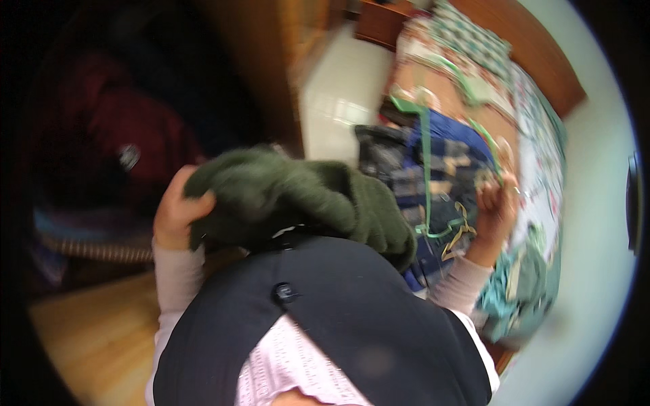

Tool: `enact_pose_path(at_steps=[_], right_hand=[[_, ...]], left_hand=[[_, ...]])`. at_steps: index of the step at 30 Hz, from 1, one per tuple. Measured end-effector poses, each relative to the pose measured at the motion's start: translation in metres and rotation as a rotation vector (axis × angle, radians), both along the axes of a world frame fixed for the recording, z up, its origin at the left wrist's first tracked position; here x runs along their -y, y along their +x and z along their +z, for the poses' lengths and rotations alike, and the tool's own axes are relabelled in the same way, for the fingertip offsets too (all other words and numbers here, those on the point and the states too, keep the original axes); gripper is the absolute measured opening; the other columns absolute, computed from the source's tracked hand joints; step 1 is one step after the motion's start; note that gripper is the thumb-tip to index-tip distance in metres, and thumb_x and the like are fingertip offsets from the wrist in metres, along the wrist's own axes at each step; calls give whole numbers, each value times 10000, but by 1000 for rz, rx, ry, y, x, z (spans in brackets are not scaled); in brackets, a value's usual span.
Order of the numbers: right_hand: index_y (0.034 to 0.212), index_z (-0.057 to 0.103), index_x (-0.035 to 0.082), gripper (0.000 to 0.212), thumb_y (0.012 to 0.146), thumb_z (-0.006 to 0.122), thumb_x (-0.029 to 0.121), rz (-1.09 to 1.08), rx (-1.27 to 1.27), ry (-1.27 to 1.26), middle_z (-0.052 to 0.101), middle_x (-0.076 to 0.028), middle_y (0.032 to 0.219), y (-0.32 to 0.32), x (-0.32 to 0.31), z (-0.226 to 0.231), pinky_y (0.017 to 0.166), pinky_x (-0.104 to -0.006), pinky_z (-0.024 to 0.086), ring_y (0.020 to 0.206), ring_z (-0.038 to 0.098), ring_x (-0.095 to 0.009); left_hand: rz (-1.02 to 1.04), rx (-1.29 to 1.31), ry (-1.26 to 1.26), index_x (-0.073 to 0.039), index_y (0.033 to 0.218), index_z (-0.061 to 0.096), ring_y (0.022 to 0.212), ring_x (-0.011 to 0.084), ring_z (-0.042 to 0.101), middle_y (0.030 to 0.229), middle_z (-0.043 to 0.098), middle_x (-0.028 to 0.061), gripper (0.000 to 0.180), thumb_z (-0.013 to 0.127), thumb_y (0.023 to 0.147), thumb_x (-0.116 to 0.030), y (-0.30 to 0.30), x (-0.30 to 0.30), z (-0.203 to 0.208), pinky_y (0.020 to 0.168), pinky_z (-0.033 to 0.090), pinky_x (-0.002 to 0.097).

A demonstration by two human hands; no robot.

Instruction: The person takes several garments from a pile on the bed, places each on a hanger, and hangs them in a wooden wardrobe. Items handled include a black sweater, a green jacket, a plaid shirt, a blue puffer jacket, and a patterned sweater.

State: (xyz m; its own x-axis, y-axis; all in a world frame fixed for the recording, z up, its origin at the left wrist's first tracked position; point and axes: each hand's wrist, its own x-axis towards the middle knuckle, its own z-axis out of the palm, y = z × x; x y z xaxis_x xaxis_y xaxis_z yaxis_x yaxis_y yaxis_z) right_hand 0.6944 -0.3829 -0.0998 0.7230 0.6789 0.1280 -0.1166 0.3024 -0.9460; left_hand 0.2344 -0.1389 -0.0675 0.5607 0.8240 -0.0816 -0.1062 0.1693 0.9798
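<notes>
A dark vest (pixel 352 331) over a pale pink top is filling the lower middle of the frame, nearest the camera. Just above it, a dark green knitted garment (pixel 305 199) is lying bunched at centre frame. The left hand (pixel 177 211) is gripping its left edge, fingers curled into the fabric. At right of centre, the right hand (pixel 495 203) is closing around green hangers (pixel 426 169), which are lying over blue plaid clothing (pixel 440 159) on the bed (pixel 542 142).
</notes>
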Motion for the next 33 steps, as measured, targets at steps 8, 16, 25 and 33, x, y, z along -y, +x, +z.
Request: enact_pose_path(at_steps=[8,16,25,33], right_hand=[[914,673,10,127,920,582,99,719,239,-190,549,20,747,-99,-91,21,529,-210,309,588,414,-51],[901,661,-45,91,916,583,-1,1062,482,-108,631,-44,821,-148,-185,43,698,-230,433,755,556,-116],[932,631,-68,145,938,568,62,1299,742,8,596,-55,844,-205,-242,22,728,-242,445,793,553,-129],[910,622,-19,186,963,574,152,1590,297,-9,533,10,743,-312,-256,-55,636,-229,413,703,478,-75]], left_hand=[[135,118,-128,44,1180,582,953,156,636,1072,661,86,360,630,890,-163,-10,17,63,846,503,276],[283,-189,53,23,1194,593,950,114,607,1064,656,40,347,624,914,-179,-49,47,75,853,482,248],[497,-329,45,31,1186,606,918,92,613,1056,669,32,331,631,912,-154,-63,81,76,839,487,237],[543,-547,74,15,1111,643,832,63,585,940,688,34,251,620,912,-136,-48,92,66,757,475,237]])
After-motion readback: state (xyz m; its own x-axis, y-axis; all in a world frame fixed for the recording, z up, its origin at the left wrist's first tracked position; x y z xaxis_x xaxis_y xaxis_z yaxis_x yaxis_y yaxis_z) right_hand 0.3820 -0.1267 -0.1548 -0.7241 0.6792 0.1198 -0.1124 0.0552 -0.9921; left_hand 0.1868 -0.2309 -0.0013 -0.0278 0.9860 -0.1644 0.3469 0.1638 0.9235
